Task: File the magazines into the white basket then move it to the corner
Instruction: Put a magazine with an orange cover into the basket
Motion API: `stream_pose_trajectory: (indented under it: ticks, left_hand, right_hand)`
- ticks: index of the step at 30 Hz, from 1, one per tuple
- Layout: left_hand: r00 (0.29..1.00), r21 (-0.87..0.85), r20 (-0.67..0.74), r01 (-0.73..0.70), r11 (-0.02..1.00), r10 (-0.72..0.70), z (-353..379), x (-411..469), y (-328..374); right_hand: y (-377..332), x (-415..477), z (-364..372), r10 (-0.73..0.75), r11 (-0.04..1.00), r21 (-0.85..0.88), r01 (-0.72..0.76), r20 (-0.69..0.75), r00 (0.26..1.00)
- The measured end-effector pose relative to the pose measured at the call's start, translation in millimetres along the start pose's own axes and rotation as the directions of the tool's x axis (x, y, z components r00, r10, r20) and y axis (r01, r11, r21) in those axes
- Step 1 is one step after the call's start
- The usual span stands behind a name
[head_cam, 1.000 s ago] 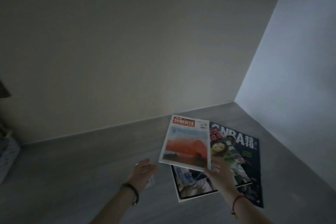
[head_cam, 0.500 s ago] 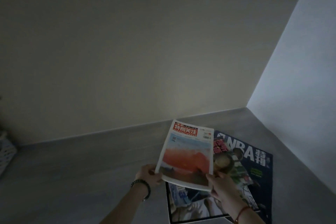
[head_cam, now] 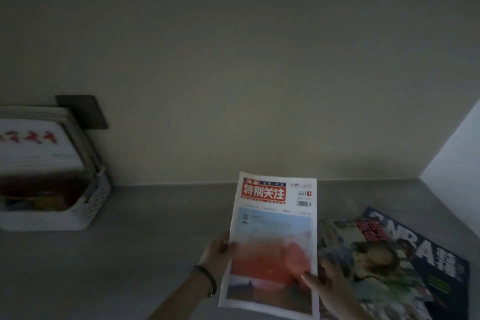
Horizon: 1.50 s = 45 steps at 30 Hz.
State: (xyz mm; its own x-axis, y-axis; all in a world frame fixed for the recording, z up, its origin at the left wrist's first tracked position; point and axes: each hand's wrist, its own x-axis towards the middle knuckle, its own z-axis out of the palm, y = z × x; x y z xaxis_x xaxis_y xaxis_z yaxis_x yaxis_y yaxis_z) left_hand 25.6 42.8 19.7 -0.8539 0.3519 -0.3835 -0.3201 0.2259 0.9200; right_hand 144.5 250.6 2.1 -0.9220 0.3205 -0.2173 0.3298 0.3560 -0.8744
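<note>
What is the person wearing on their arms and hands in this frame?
Both forearms are bare, with no sleeves in view. The left hand has a dark bracelet at the wrist, seemingly beaded. The right hand shows nothing worn in the part that is in frame; its wrist runs off the bottom edge. The picture is dim and blurred, so any rings cannot be told.

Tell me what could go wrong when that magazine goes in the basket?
The thin red-and-white paper magazine, held only near its lower edges by the left hand and right hand, might flop or slip. The white perforated plastic basket already looks packed with standing magazines, so squeezing it in could bend pages or tip the basket.
</note>
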Motion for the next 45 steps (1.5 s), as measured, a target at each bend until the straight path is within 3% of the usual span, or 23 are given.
stream_pose_trajectory:
  ticks: [5,7,9,12,16,22,32,38,41,45]
  left_hand:
    - [0.98,-0.156,-0.19,0.022,0.988,-0.051,-103,-27,10]
    - [0.975,-0.209,-0.215,0.006,0.978,-0.051,-150,-42,19]
    - [0.956,-0.123,-0.288,-0.086,0.989,0.048,-199,-56,28]
    - [0.884,-0.019,-0.428,-0.215,0.976,0.186,-281,-71,45]
    - [0.802,0.131,-0.528,-0.25,0.959,0.281,-382,-74,69]
    - [0.782,0.132,-0.569,-0.218,0.967,0.254,-485,-41,87]
    - [0.755,0.018,-0.647,-0.125,0.992,0.107,-536,31,46]
    - [0.745,0.02,-0.66,-0.109,0.994,0.095,-541,53,16]
    - [0.693,0.026,-0.711,-0.141,0.99,0.117,-540,56,8]
    - [0.639,-0.034,-0.768,-0.109,0.993,0.044,-537,52,11]
  right_hand:
    - [-68,21,78,-0.116,0.992,-0.055,0.114,-0.029,0.993]
    - [-105,32,118,-0.135,0.989,0.06,0.134,0.005,0.991]
    - [-146,39,160,-0.155,0.98,0.136,0.144,0.08,0.985]
    - [-207,49,219,-0.3,0.952,0.124,0.282,0.167,0.939]
    - [-291,69,288,-0.443,0.895,-0.028,0.445,0.061,0.895]
    - [-362,98,367,-0.407,0.913,0.007,0.407,-0.005,0.914]
    - [-361,143,431,-0.221,0.975,-0.033,0.219,-0.072,0.973]
    - [-332,163,453,-0.164,0.983,-0.1,0.154,-0.098,0.982]
    - [-324,166,460,-0.137,0.988,-0.086,0.127,-0.119,0.983]
    - [-323,167,460,-0.119,0.989,-0.099,0.108,-0.116,0.986]
